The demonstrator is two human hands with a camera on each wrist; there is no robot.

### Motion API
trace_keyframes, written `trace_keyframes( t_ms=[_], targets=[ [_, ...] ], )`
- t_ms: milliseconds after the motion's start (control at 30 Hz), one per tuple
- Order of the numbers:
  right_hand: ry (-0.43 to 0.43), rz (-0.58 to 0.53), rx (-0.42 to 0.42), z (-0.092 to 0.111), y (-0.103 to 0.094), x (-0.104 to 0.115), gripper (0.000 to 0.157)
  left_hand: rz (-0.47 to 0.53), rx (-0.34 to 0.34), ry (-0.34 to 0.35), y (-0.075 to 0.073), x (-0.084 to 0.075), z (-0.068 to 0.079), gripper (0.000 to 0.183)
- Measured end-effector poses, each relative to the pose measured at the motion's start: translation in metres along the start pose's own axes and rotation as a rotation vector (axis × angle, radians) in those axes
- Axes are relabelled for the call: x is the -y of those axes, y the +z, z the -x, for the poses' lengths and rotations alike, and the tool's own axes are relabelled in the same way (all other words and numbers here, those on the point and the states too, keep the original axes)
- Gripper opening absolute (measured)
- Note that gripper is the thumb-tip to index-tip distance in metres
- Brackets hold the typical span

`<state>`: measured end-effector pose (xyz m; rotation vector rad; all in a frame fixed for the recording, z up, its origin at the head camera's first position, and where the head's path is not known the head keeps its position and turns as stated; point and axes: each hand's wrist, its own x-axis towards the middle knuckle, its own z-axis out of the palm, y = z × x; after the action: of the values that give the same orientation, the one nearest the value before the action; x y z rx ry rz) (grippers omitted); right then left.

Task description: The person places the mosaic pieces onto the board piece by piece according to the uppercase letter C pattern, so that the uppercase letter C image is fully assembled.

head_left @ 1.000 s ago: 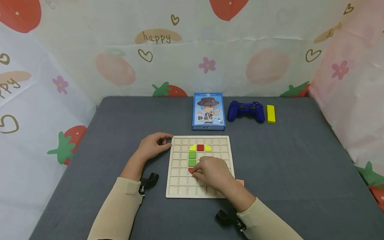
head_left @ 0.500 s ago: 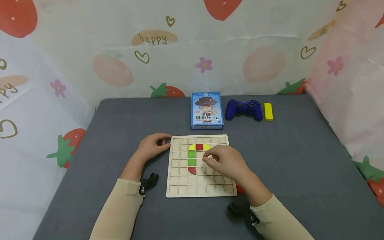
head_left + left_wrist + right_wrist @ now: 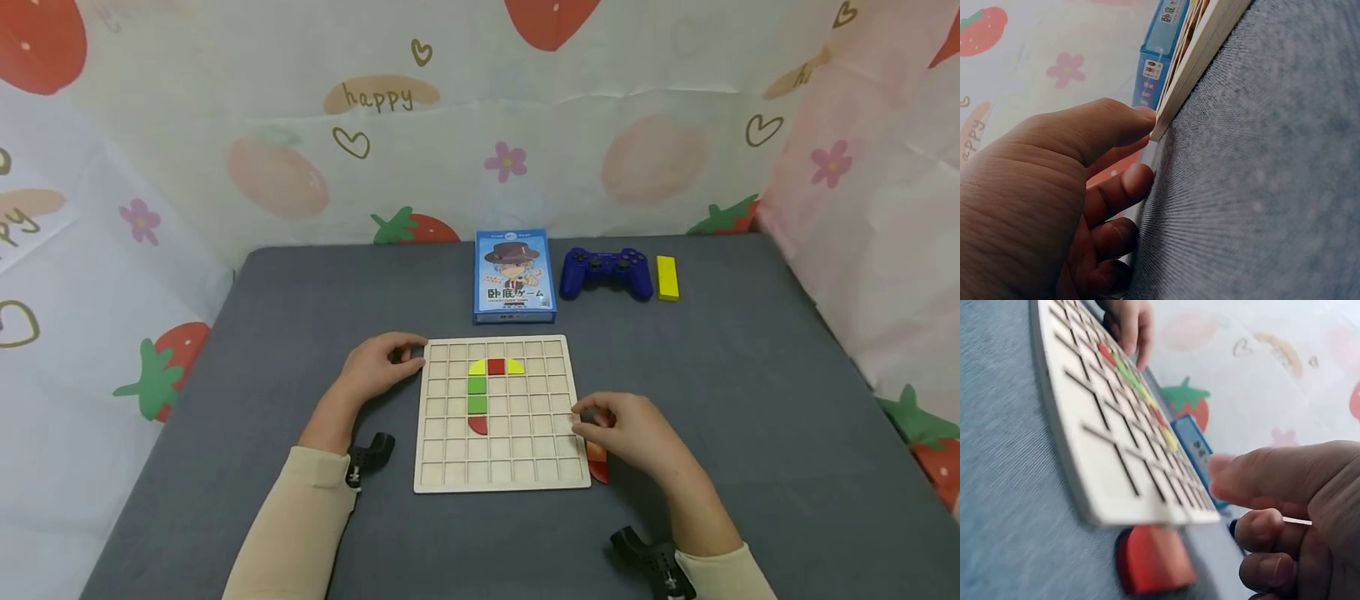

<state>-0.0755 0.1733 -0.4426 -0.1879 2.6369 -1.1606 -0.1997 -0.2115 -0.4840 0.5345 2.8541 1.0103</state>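
Observation:
My left hand [image 3: 378,367] touches the upper left corner of a pale wooden grid board [image 3: 525,454] with thumb and index finger; its other fingers hang loosely curled. Several coloured tiles sit in the cells: a red square tile [image 3: 496,367] between two yellow rounded tiles, two green square tiles [image 3: 477,395] below the left one, then a red quarter-round tile [image 3: 478,425]. My right hand [image 3: 633,429] hovers by the board's right edge, thumb and index finger apart, holding nothing. Under it, orange and red tiles [image 3: 597,465] lie against the board, partly hidden; the right wrist view shows them blurred.
Behind the board stands a blue game box [image 3: 513,275]. To its right lie a dark blue game controller [image 3: 606,273] and a yellow block [image 3: 667,278]. A grey cloth covers the table [image 3: 322,292], and a printed curtain [image 3: 450,167] hangs behind it.
My right hand has left the red quarter-round tile, which stays in its cell, and moved right past the board's edge. The left hand keeps its place at the corner.

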Motion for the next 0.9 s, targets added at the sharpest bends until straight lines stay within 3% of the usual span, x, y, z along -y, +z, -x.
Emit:
trace_keyframes(
  t_ms=[100, 367, 633, 900],
  targets=[
    [0.006, 0.009, 0.012, 0.004, -0.002, -0.005, 0.011, 0.004, -0.006, -0.006, -0.001, -0.001, 0.000, 0.031],
    [0.054, 0.053, 0.116, 0.012, -0.007, -0.009, 0.016, 0.000, 0.002, 0.004, 0.000, 0.000, -0.001, 0.031],
    [0.086, 0.181, 0.001, 0.012, -0.006, -0.011, 0.022, -0.003, 0.000, 0.003, 0.001, 0.003, 0.000, 0.031],
    [0.066, 0.186, 0.019, 0.012, -0.008, -0.015, 0.020, 0.004, 0.000, 0.002, 0.001, 0.001, 0.000, 0.031]
  ],
)
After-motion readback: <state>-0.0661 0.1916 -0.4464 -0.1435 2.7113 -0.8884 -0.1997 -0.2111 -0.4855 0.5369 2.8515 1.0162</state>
